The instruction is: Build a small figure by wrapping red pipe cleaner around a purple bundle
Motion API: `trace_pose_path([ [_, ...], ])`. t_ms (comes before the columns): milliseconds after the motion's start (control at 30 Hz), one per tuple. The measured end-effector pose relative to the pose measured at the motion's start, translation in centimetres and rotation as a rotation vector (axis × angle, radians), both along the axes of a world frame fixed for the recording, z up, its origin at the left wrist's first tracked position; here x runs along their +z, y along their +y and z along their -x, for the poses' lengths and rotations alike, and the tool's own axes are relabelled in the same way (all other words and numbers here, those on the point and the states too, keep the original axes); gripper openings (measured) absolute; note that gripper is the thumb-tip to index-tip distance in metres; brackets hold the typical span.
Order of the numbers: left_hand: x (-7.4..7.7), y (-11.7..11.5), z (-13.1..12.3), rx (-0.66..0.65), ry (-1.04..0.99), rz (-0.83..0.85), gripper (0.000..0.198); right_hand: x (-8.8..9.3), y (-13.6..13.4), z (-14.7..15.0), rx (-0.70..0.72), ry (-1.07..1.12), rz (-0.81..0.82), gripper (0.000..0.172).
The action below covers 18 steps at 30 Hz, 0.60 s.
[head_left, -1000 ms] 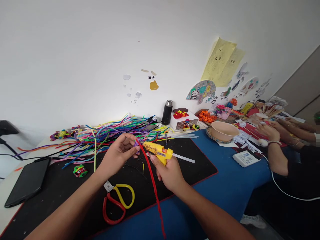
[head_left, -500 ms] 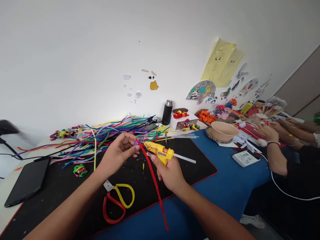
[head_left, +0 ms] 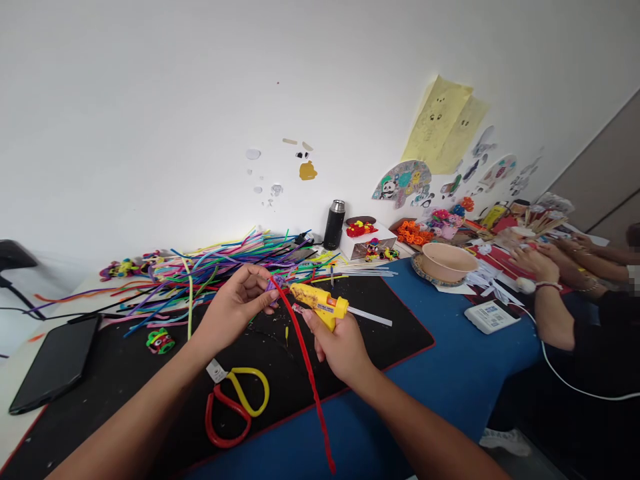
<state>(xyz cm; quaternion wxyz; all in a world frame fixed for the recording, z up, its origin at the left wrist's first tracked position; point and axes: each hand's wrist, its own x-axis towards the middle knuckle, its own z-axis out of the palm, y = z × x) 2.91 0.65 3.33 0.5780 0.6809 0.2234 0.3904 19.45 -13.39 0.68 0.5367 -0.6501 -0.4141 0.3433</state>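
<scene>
Between the thumb and fingers of my left hand (head_left: 245, 295) is a small purple fuzzy piece (head_left: 275, 285), partly hidden by the fingers. A long red pipe cleaner (head_left: 306, 353) runs from that pinch and hangs down past the mat's front edge. My right hand (head_left: 343, 347) is wrapped round a yellow hot glue gun (head_left: 320, 303), its nozzle pointing left, close to the purple piece. A clear glue stick (head_left: 370, 317) sticks out of the gun's back. Scissors (head_left: 237, 407) with one red and one yellow handle lie below my left hand.
Many coloured pipe cleaners (head_left: 240, 257) are heaped along the wall. A phone (head_left: 55, 363) lies left, near a small green and red figure (head_left: 161, 341). A black bottle (head_left: 335, 225) and a beige bowl (head_left: 445, 263) stand behind. At right, other people's hands (head_left: 537, 263) work.
Both hands keep almost the same pose. The red pipe cleaner's free end has swung slightly left and down.
</scene>
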Motion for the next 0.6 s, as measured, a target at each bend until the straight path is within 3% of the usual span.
trace_pose_path([
  [233, -0.1, 0.0, 0.1, -0.005, 0.009, 0.006, 0.042, 0.3, 0.0, -0.1, -0.013, -0.001, 0.008, 0.049],
  [600, 0.1, -0.1, 0.0, -0.002, 0.001, 0.003, 0.043, -0.8, 0.1, -0.2, 0.008, 0.047, 0.034, 0.049],
])
